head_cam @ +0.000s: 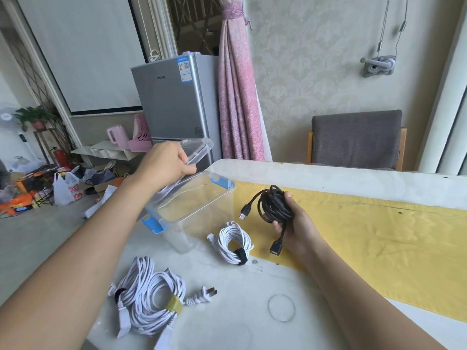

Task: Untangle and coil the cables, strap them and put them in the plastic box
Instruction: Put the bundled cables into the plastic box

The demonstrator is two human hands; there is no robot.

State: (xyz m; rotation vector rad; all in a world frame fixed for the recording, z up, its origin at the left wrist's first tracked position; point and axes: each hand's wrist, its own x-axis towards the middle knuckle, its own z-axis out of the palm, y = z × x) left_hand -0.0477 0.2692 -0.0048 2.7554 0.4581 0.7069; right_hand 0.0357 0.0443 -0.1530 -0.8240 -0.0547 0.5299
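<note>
I'm at the boxing step. My left grip [164,161] pinches the clear lid [195,150], tilted up over the open plastic box [177,238]. My right grip [295,226] is curled round the coiled black cable [274,207], just right of the box. Strapped white coils [233,242] lie on the surface [252,311]. Next, I judge, the black cable must go over the rim, with its loose plugs tucked in.

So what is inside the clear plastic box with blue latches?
No cable shows inside the clear plastic box; its see-through walls hide nothing. The left hand holds its clear lid up.
</note>
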